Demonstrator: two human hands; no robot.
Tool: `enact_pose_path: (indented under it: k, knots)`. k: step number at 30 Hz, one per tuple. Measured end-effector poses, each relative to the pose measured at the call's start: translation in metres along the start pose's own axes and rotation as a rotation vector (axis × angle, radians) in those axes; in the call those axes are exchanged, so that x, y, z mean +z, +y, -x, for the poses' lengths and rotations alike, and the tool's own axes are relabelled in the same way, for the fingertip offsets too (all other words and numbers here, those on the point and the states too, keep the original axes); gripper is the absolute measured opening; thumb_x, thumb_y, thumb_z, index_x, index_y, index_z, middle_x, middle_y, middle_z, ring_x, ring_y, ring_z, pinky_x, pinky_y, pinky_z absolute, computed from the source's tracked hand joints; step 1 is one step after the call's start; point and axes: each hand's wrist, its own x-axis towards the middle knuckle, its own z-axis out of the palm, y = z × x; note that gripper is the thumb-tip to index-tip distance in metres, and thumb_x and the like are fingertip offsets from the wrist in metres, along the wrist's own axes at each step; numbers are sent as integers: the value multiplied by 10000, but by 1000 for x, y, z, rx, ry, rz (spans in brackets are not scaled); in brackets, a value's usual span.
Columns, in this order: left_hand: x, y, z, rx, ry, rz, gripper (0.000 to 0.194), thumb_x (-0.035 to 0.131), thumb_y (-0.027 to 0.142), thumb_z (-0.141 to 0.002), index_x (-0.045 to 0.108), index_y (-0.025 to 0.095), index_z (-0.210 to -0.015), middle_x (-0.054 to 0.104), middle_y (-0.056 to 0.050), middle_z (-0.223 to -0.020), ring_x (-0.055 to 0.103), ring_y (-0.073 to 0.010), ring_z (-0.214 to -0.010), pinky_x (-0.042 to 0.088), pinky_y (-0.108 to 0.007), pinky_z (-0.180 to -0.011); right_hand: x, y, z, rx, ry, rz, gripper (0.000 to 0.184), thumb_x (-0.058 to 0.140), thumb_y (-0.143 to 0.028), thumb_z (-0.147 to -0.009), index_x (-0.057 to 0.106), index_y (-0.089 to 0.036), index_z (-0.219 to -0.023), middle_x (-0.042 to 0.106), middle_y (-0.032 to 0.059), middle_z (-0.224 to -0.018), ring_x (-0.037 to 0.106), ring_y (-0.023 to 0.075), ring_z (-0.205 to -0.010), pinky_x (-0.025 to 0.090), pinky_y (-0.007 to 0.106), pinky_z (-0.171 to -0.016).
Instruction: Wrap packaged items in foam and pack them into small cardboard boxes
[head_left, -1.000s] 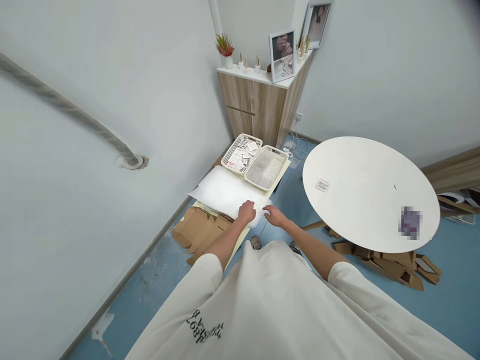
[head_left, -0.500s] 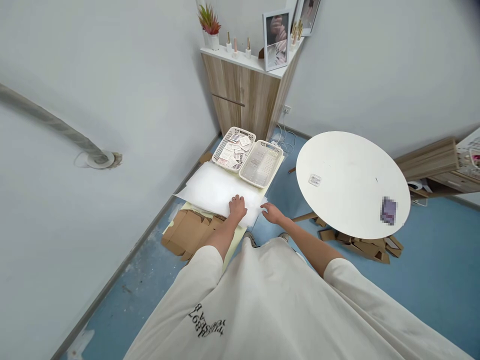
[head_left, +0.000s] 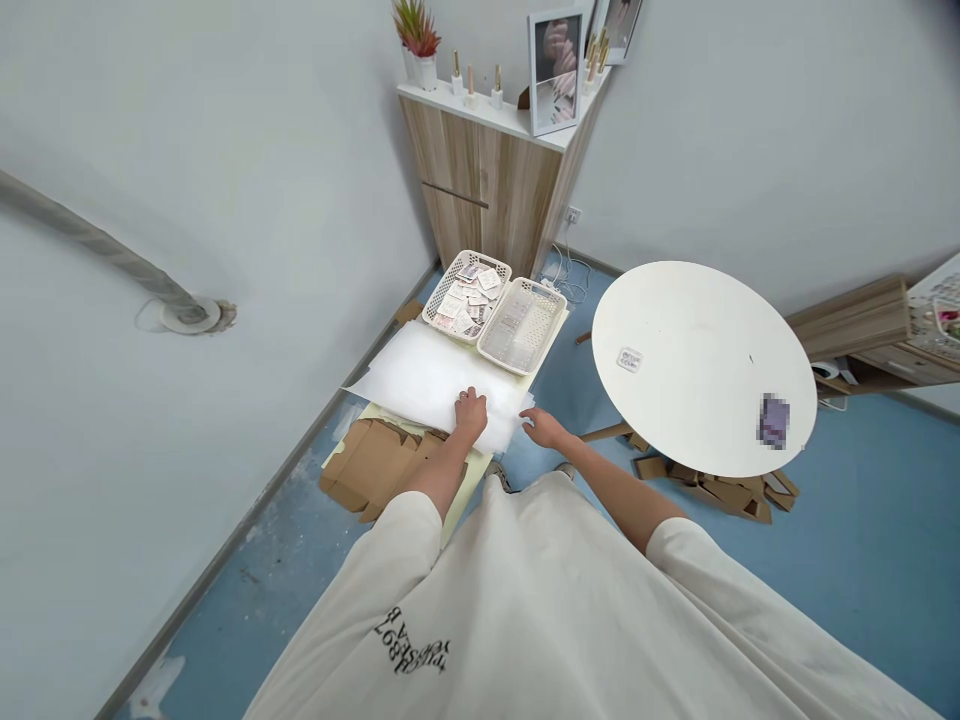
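A stack of thin white foam-like sheets (head_left: 420, 380) lies on a low surface before me. My left hand (head_left: 470, 408) rests on its near part, fingers bunched and bent down against the top sheet; whether anything is pinched beneath them is hidden. At the right edge of the stack my right hand (head_left: 541, 425) has its thumb and forefinger closed on a sheet's edge. Just beyond the sheets stand two white plastic baskets: the left basket (head_left: 430, 318) holds many small printed packets (head_left: 469, 300), the right basket (head_left: 559, 305) contains clear plastic pieces.
Flattened brown cardboard (head_left: 379, 465) lies at the near left. A round white table (head_left: 690, 340) stands at the right, with cardboard pieces (head_left: 731, 490) under it. Behind the baskets is a wood-grain cabinet (head_left: 495, 185) with a picture frame (head_left: 555, 75). Cables (head_left: 574, 285) trail beside it.
My left hand's fingers have drawn together from a more spread pose on the sheet. My right hand stays at the sheet's right edge, and the view has shifted slightly.
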Motion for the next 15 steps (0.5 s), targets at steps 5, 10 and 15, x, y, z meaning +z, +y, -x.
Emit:
enact_pose_path:
  k: [5,10,15]
  knots:
    - [-3,-6,0,22,17,-14,277,445,206,-949,640,182,-1144,496,-170,-1298,473,-310,-1220,419,-437,-1001,1,-2,2,20,-10,-41,416,480,-263,-971,610,-179,-1357,576,150,-1410,566,301,-1273,469,410,-1038]
    - [-8,-17,4,31,30,35,226,442,229,-980,616,182,-1116,526,-152,-1266,523,-279,-1177,437,-405,-979,4,-8,-7,28,38,-142,393,491,-249,-955,639,-193,-1314,613,134,-1375,633,264,-1175,495,381,-1006]
    - [-19,-19,13,80,64,106,164,473,235,-981,607,186,-1062,544,-127,-1227,543,-263,-1152,453,-386,-964,0,-25,-22,36,170,-401,366,508,-281,-925,667,-233,-1251,691,75,-1262,672,214,-1084,524,359,-974]
